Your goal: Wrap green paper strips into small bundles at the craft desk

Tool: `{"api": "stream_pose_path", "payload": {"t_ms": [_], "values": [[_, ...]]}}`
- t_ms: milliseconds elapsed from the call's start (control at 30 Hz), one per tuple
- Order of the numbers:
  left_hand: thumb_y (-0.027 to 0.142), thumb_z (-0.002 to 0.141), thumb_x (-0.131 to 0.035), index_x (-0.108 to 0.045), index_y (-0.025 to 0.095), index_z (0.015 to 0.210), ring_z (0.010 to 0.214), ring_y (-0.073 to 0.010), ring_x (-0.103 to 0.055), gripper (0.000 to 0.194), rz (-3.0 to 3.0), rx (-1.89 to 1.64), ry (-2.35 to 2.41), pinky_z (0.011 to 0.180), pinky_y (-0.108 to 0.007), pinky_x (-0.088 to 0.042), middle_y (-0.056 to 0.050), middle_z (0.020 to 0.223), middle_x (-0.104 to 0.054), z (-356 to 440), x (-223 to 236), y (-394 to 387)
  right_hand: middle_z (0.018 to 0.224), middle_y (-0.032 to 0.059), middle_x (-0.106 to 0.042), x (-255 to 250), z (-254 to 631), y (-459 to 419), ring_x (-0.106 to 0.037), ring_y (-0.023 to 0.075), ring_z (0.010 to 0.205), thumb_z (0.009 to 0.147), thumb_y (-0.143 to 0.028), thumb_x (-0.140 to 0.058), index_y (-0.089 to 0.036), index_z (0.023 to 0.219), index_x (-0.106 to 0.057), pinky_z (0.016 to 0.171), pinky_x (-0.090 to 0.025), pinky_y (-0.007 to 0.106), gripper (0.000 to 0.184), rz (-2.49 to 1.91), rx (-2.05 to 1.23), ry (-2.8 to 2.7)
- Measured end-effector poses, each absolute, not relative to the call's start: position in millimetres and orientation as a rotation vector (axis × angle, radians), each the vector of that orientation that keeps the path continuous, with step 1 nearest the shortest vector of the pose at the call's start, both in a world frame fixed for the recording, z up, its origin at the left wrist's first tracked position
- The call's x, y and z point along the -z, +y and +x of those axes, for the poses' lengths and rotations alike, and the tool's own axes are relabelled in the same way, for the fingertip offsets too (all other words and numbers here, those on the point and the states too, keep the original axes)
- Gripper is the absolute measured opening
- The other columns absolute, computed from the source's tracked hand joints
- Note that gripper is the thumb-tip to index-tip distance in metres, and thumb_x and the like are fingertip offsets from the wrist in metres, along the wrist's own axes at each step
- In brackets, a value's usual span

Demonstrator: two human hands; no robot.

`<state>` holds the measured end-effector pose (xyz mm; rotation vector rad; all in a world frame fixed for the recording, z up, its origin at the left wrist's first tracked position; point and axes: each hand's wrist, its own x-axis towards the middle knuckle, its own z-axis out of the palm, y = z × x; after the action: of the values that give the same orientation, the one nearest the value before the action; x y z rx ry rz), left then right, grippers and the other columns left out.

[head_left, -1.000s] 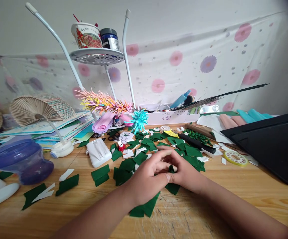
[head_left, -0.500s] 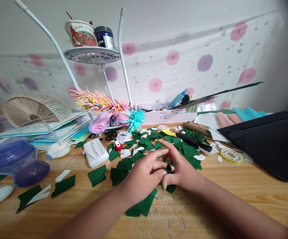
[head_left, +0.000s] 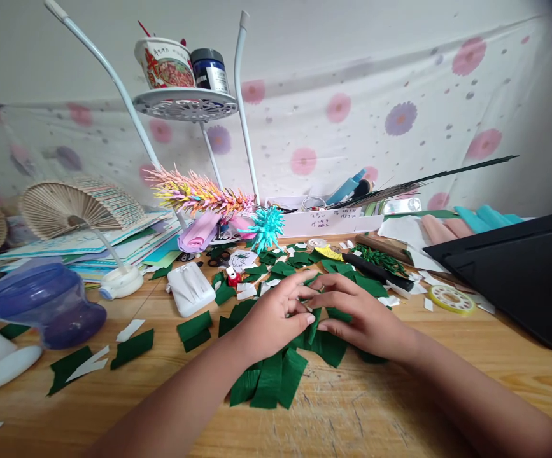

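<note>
A small rolled strip of green crepe paper (head_left: 314,327) shows between my two hands. My left hand (head_left: 278,318) is closed, its thumb and fingers pinching the strip. My right hand (head_left: 366,315) faces it from the right, fingers curved and thumb apart; its fingertips come close to the strip, but I cannot tell whether they touch it. Beneath both hands lie loose cut pieces of green crepe paper (head_left: 268,385), overlapping on the wooden table (head_left: 352,420).
Behind the hands, paper scraps surround a black-handled tool (head_left: 375,273) and a tape roll (head_left: 451,299). A white case (head_left: 190,289) and a blue-purple plastic container (head_left: 46,305) stand left. A black panel (head_left: 514,280) leans in at right. A turquoise spiky flower (head_left: 267,229) sticks out at the back.
The rolled green strip has turned and now points down between the hands. My right hand has shifted slightly right and its fingers have spread. More green pieces show below the hands. The camera view swayed slightly.
</note>
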<state>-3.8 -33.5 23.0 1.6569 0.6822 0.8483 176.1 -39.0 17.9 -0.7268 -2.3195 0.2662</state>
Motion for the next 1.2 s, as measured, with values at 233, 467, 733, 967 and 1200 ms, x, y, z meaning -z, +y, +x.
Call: {"api": "stream_pose_path", "payload": {"t_ms": [233,467,733,967,1200], "values": [[0.008,0.063,-0.057,-0.047,0.019,0.105,0.068,-0.0080,-0.051,0.045,1.467,-0.879,0.748,0.063,-0.022,-0.042,-0.003,0.092,-0.054,0.0,-18.8,-30.3,0.093,0.0079,-0.051,-15.0,174.8,-37.6,-0.047,0.0189,0.087,0.076,-0.020,-0.051,-0.018,0.084,-0.051,0.074,-0.041,0.033,0.008,-0.734,-0.104,-2.352],[0.018,0.065,-0.059,-0.057,0.011,0.089,0.070,-0.0104,-0.051,0.025,1.317,-0.831,0.872,0.057,-0.020,-0.037,-0.004,0.077,-0.058,1.3,-23.9,-32.4,0.080,0.0060,-0.054,-13.6,173.9,-37.1,-0.048,0.0166,0.075,0.076,-0.015,-0.048,-0.017,0.078,-0.048,0.064,-0.041,0.030,0.003,-0.706,0.012,-2.295],[0.013,0.064,-0.058,-0.057,0.011,0.077,0.069,-0.0102,-0.052,0.014,1.377,-0.978,0.902,0.065,-0.022,-0.039,-0.002,0.072,-0.058,2.5,-22.7,-32.1,0.082,0.0057,-0.055,-13.6,172.1,-39.4,-0.048,0.0165,0.075,0.076,-0.016,-0.047,-0.017,0.089,-0.051,0.065,-0.040,0.030,0.013,-0.764,0.029,-2.342],[0.012,0.064,-0.057,-0.055,0.014,0.077,0.070,-0.0110,-0.052,0.013,1.470,-1.122,0.894,0.066,-0.024,-0.041,-0.001,0.071,-0.057,5.2,-19.5,-33.1,0.081,0.0065,-0.055,-13.4,167.8,-39.9,-0.048,0.0171,0.075,0.076,-0.018,-0.047,-0.016,0.085,-0.052,0.065,-0.041,0.030,0.010,-0.805,0.006,-2.322],[0.009,0.065,-0.054,-0.050,0.015,0.087,0.057,-0.0076,-0.049,0.024,1.489,-1.092,0.921,0.057,-0.019,-0.038,0.004,0.057,-0.052,4.1,-21.9,-33.0,0.087,0.0065,-0.051,-12.1,164.4,-40.8,-0.047,0.0171,0.081,0.075,-0.013,-0.048,-0.018,0.084,-0.051,0.070,-0.042,0.031,0.011,-0.772,-0.119,-2.331]]}}
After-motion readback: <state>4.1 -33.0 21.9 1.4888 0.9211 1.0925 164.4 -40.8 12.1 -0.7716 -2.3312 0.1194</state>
